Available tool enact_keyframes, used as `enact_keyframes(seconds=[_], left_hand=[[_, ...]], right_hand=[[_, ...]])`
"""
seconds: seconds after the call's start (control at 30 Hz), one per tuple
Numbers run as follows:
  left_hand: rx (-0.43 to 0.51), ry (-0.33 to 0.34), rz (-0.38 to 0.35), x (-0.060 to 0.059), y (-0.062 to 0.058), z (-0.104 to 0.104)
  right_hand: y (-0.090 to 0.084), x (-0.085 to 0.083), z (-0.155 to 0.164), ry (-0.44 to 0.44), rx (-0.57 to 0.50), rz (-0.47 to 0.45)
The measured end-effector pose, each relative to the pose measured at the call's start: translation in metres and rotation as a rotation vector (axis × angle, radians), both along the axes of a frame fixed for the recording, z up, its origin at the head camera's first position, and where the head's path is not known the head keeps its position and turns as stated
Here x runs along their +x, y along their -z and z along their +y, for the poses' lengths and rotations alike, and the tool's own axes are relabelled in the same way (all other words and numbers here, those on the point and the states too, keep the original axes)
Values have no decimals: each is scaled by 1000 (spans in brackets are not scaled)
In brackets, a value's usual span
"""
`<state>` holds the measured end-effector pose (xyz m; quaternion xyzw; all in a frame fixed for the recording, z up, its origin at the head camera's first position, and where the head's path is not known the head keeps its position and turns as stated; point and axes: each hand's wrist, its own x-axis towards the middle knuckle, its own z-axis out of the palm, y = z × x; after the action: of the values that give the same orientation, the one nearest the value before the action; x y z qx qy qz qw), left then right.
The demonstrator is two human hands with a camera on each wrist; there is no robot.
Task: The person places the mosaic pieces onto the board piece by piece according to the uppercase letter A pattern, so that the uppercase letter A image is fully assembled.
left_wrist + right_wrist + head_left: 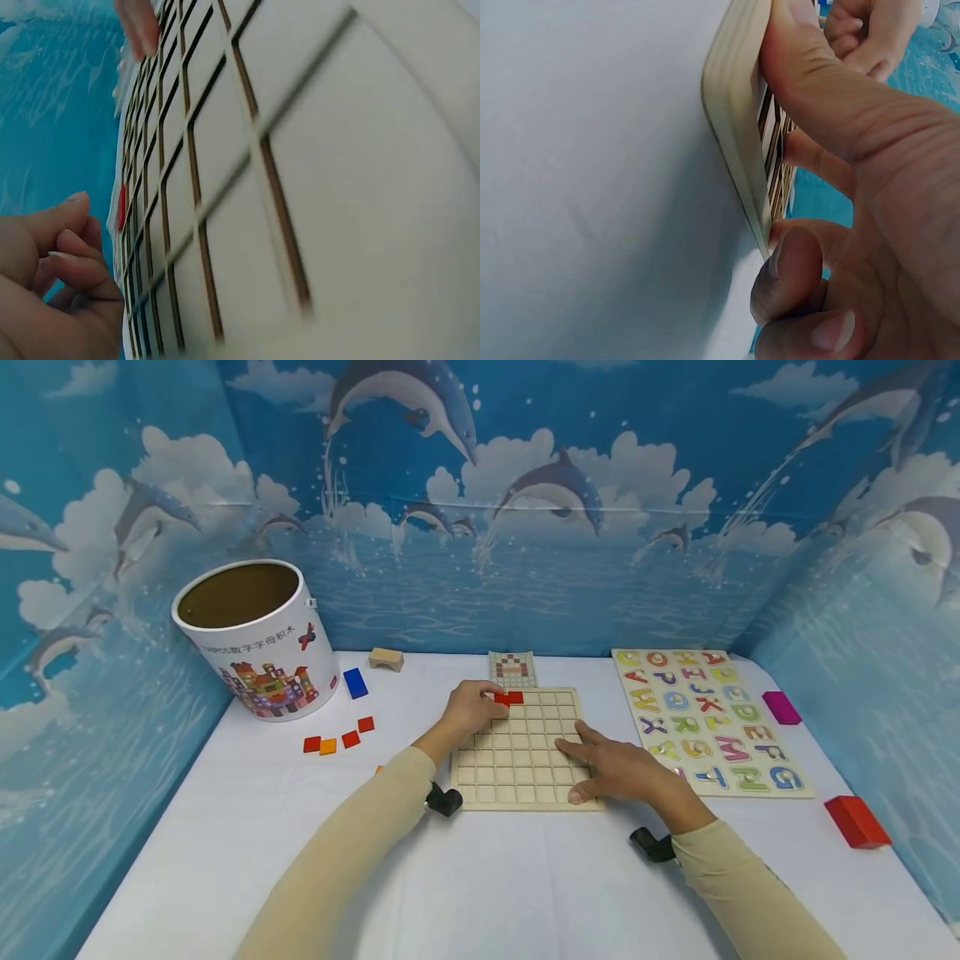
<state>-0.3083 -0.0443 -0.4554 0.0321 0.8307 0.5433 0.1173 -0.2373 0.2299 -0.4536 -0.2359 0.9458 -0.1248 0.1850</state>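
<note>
A light wooden grid board [517,768] lies on the white table. Two red square tiles [515,697] sit side by side in its far row. My left hand [472,710] is at the board's far left corner, its thumb and index finger pinching the left red tile [499,698]. In the left wrist view the curled fingers of the left hand [60,277] hide that tile, and a red tile [122,206] shows beyond them. My right hand [618,768] rests on the board's right edge with fingers spread; the right wrist view shows its thumb [832,97] along the rim.
A small pattern card [512,669] lies behind the board. To the left are loose red and orange tiles [351,739], a blue block [356,683], a wooden arch block [386,659] and a white bucket [258,643]. An alphabet board [705,722], magenta block [782,708] and red block [857,822] are right.
</note>
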Motion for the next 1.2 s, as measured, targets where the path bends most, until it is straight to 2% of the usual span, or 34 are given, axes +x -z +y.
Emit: enact_keyframes(seconds=[0.17, 0.33, 0.53, 0.7, 0.83, 0.97, 1.1, 1.2], left_hand=[[-68, 28, 67, 0, 6, 28], [-196, 10, 146, 0, 12, 43], [-361, -20, 167, 0, 14, 54], [-419, -57, 164, 1, 13, 60], [-387, -77, 158, 1, 11, 60], [-265, -59, 155, 3, 8, 50], [-117, -2, 115, 5, 5, 27], [-44, 6, 67, 6, 1, 3]], right_hand=[[0, -1, -2, 9, 9, -4], [-2, -1, -5, 8, 17, -9], [-4, -1, -7, -8, 15, -10], [-5, -2, -7, -17, 24, 2], [-5, -3, -6, -14, 27, 7], [-4, -2, -5, 3, 14, -10], [-4, 1, -3, 24, 0, -23], [-4, 3, -1, 22, -4, -14]])
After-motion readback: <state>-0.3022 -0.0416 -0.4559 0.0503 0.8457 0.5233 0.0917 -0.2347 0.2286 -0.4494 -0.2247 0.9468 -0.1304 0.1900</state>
